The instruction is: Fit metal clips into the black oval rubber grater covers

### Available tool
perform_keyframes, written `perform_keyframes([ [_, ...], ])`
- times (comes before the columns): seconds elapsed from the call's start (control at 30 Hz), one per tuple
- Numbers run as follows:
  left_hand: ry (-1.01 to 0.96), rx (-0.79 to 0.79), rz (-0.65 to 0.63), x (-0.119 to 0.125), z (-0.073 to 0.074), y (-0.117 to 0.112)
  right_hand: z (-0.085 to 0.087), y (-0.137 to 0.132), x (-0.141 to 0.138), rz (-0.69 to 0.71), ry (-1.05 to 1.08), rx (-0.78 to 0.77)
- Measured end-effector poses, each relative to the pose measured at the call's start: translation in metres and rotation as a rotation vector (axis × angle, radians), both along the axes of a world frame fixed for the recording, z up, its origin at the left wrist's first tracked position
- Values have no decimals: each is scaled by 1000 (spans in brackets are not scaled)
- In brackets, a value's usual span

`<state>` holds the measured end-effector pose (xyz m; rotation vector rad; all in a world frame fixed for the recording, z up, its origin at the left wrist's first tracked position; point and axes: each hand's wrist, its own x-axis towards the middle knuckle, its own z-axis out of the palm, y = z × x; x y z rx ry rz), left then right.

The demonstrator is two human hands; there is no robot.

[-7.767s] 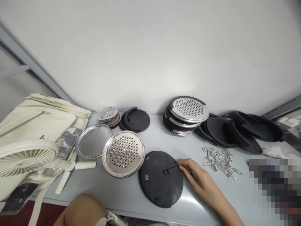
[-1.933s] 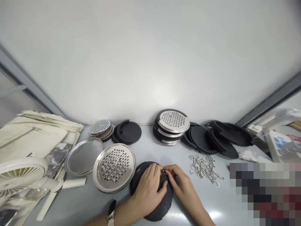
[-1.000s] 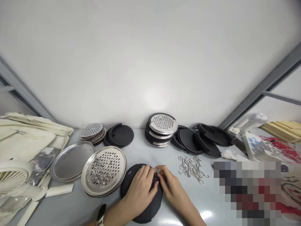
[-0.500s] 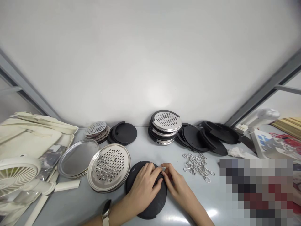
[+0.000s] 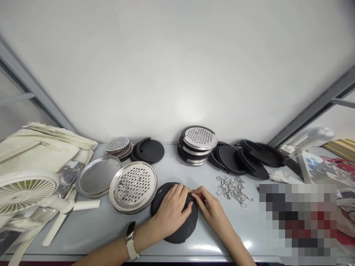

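Note:
A round black disc (image 5: 180,234) lies in front of me on the grey table. My left hand (image 5: 174,210) rests across it, fingers together and curled over its far side, holding it down. At the disc's far right edge, the thumb and forefinger of my right hand (image 5: 206,203) are pinched together. A small shiny bit shows at those fingertips, too small to make out. To the right of my right hand is a loose pile of bent wire loops (image 5: 233,190). A stack of round metal grater plates (image 5: 135,186) stands just left of the disc.
Plain metal trays (image 5: 97,175) and smaller grater discs (image 5: 118,145) lie further left. Behind are black discs (image 5: 154,150), a mixed stack (image 5: 201,138) and black lids (image 5: 230,159). A cream fan (image 5: 24,192) and bag (image 5: 50,151) fill the left side.
The view has shifted a little, showing the table's front edge. Both hands stay at the black disc in nearly the same pose, the right fingertips still at its edge.

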<state>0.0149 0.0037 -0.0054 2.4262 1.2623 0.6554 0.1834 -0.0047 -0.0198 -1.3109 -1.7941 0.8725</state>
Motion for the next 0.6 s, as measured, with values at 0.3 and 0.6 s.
perform_keyframes([
  [0.3,5,-7,21,1,0,1,-3,1,-1,-57,-57,29],
  [0.6,27,-21,8,-1,0,0,-3,-1,1,2,-97,95],
])
